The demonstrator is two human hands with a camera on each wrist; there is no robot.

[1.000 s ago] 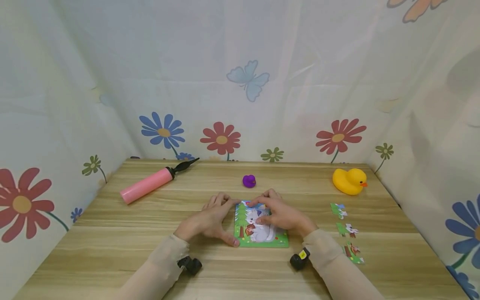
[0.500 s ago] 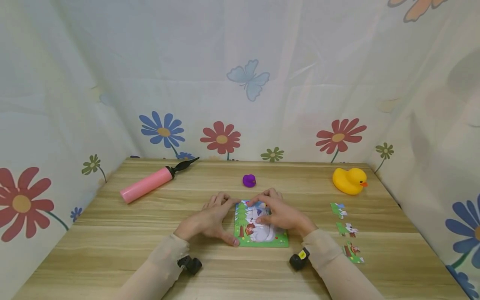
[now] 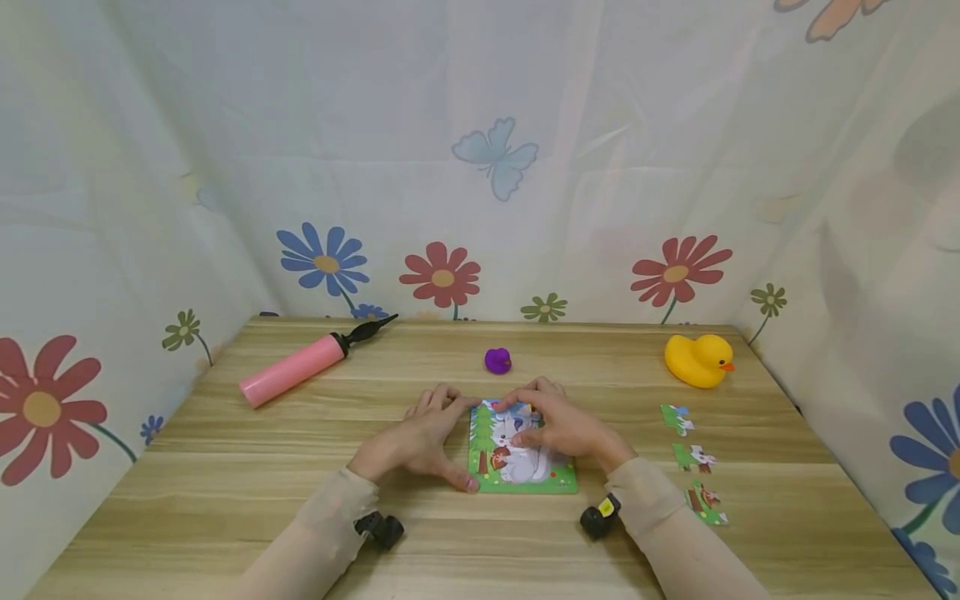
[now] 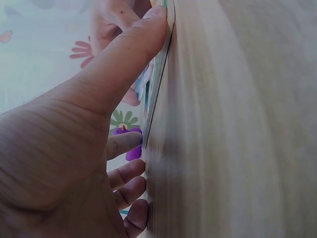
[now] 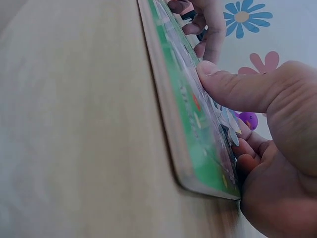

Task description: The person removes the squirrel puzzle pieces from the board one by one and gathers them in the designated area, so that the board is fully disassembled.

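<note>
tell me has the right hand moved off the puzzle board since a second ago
No. The right hand rests on the green picture puzzle board exactly as before, equally far from the small purple toy behind it.

Colours on the wood-grain table [image 3: 225, 500]

Puzzle [image 3: 522, 467]: green border, white animal, blue sky, green trees. Loose pieces [image 3: 693, 457]: green, white, brown. Pump [image 3: 294, 370] pink with black nozzle. Duck [image 3: 698, 361] yellow, orange beak. Small toy [image 3: 498, 360] purple. Curtain [image 3: 480, 150] pale with red, blue and green flowers, blue butterfly. Sleeves [image 3: 330, 521] beige.
</note>
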